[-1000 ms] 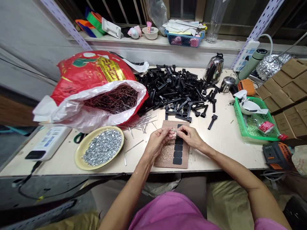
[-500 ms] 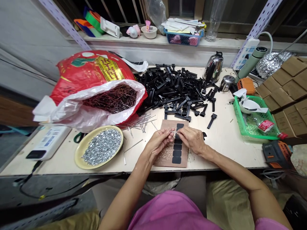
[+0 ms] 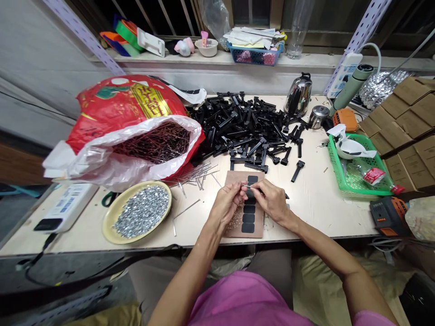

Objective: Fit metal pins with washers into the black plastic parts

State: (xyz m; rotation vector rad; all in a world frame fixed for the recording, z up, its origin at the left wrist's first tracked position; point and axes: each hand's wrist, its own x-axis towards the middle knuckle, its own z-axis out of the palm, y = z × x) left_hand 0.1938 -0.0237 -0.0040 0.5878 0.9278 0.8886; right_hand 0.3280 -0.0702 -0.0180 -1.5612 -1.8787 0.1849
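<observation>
Pinching a pin (image 3: 249,186), apparently, left hand (image 3: 226,203) and right hand (image 3: 272,201) overlap a brown board (image 3: 233,178).

A single camera worn on the person's head looks forward and down from above their pink top (image 3: 244,299), close over the left hand (image 3: 226,203) and right hand (image 3: 272,201). Its wide view spreads across the whole workbench (image 3: 316,222) and reaches the windowsill (image 3: 306,61) at the far side.

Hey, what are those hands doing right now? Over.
Left hand and right hand pinching a thin metal pin. Held above a brown board with black pads. Nothing between fingers and pin.
</observation>
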